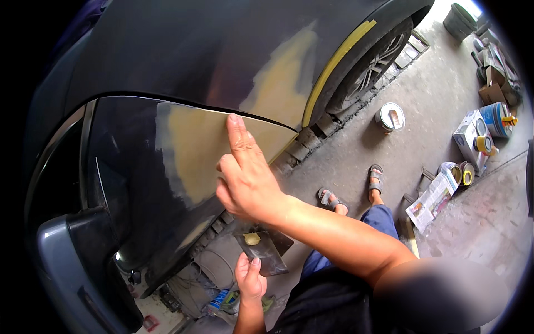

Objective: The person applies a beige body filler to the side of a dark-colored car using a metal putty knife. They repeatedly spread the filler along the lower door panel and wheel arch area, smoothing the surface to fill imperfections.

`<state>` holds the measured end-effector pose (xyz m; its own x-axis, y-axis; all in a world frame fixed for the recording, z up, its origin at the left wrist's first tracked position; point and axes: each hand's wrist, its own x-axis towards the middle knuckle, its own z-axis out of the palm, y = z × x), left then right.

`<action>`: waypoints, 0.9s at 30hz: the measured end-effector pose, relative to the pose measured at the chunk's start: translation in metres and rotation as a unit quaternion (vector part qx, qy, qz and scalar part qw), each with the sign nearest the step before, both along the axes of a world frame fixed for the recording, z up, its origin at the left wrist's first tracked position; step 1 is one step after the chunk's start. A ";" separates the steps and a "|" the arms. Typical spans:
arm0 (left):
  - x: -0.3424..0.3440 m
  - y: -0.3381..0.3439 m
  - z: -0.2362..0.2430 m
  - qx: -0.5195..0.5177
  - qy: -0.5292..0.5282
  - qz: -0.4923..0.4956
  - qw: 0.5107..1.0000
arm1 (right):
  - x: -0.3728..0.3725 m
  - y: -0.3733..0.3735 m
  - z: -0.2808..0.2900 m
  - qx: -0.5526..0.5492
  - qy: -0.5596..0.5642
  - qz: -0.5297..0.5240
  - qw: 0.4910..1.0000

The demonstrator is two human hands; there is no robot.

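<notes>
My right hand (243, 172) is open and empty, its index and middle fingers stretched out, the others bent. Those two fingertips rest at the dark car's panel seam (234, 115), beside a patch of cream filler (189, 145) edged in grey on the door (128, 139). Across the seam, the upper panel (167, 50) has another filler patch (283, 67). Below, my left hand (250, 274) is closed on a dark, flat plate (265, 261) with a blob of yellowish paste (251, 238) on it.
Side mirror (72, 261) at lower left; wheel (370, 72) with yellow tape (334, 61) on its arch. On the concrete floor (345, 156): an open can (390, 116), a bucket (460, 21), several cans and boxes (467, 133), newspaper (431, 200), bricks along a crack, hoses (214, 261).
</notes>
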<state>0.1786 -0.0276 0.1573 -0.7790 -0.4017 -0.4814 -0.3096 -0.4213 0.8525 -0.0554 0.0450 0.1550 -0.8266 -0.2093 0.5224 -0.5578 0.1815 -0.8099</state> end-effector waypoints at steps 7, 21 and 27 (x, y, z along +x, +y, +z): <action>0.004 -0.002 0.000 -0.003 0.009 0.009 1.000 | 0.028 0.031 -0.046 0.031 -0.181 0.035 0.982; -0.017 0.028 0.020 0.118 0.057 -0.012 0.991 | 0.074 0.156 -0.082 0.160 -0.330 0.270 0.890; -0.026 0.068 0.023 0.145 0.086 -0.033 0.985 | 0.075 0.207 -0.072 0.070 -0.328 0.321 0.886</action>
